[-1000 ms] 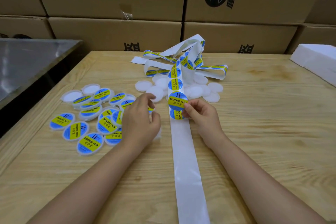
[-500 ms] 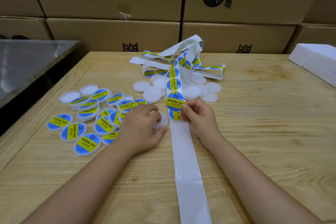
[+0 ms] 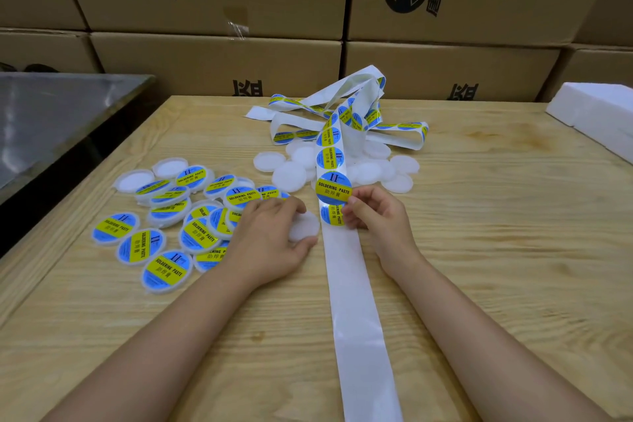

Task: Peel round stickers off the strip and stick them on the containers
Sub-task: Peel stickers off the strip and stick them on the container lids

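Note:
A white backing strip [image 3: 356,301] runs down the middle of the wooden table, its far end coiled with blue-and-yellow round stickers. My right hand [image 3: 380,219] pinches the edge of a round sticker [image 3: 333,188] that is lifted partly off the strip. Another sticker [image 3: 331,214] lies on the strip just below it. My left hand [image 3: 270,236] holds a plain white round container [image 3: 305,225] flat on the table, left of the strip. Several labelled containers [image 3: 164,271] lie in a pile further left.
Several unlabelled white containers [image 3: 289,176] sit beyond my hands under the coiled strip [image 3: 346,113]. Stacked cardboard boxes [image 3: 219,58] wall off the back. A metal table [image 3: 51,113] stands at the left and a white foam block [image 3: 599,113] at the right.
My left hand came down from the labelled pile and now holds a plain white container on the table beside the strip. My right hand keeps pinching the sticker, which has peeled further.

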`<state>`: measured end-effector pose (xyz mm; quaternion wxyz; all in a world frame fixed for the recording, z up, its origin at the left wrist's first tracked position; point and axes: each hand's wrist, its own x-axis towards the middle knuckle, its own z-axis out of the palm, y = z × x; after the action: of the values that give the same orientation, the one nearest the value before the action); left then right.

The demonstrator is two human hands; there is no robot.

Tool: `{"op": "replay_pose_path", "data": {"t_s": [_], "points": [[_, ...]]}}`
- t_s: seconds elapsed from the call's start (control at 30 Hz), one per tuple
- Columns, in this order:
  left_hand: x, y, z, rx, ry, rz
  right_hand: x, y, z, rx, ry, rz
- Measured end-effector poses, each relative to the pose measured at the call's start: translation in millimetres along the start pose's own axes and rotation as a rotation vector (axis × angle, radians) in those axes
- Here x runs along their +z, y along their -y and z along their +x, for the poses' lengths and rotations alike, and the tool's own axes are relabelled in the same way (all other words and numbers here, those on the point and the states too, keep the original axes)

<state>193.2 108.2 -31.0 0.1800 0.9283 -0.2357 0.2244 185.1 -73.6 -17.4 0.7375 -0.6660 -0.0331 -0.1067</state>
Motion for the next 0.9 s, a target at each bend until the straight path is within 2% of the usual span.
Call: {"op": "replay_pose_path", "data": {"t_s": [0.13, 0.3, 0.4, 0.5, 0.6, 0.67, 0.8, 0.9], "points": [[-2.9, -1.1, 0.5, 0.088, 0.000, -0.156, 0.2, -1.0, 0.2, -0.013, 0.021, -0.016], [-5.8, -9.6, 2.6, 0.083, -0.042, -0.473, 2.0, -1.5, -2.3, -0.014, 0.078, -0.124], [-8.2, -13.8, 3.4, 0.038, 0.009, -0.643, 3.0, -0.7, -4.1, -0.009, 0.134, -0.139], [-6.5, -19.9, 4.9, -0.081, 0.033, -0.823, 3.0, 0.7, -4.3, 0.010, 0.103, -0.109], [-7.0, -22.8, 9.3, -0.365, 0.066, -1.128, 2.0, 1.4, -4.1, 0.022, 0.075, 0.003], [-9.7, -19.3, 12.0, -0.489, 0.120, -1.275, 2.3, 2.6, -4.1, 0.022, 0.073, 0.039], [-11.9, -15.6, 13.1, -0.546, 0.161, -1.418, 4.2, 4.8, -5.5, 0.020, 0.079, 0.076], [-11.1, -13.2, 14.0, -0.584, 0.147, -1.489, 3.4, 8.1, -4.0, 0.012, 0.003, 0.086]]}}
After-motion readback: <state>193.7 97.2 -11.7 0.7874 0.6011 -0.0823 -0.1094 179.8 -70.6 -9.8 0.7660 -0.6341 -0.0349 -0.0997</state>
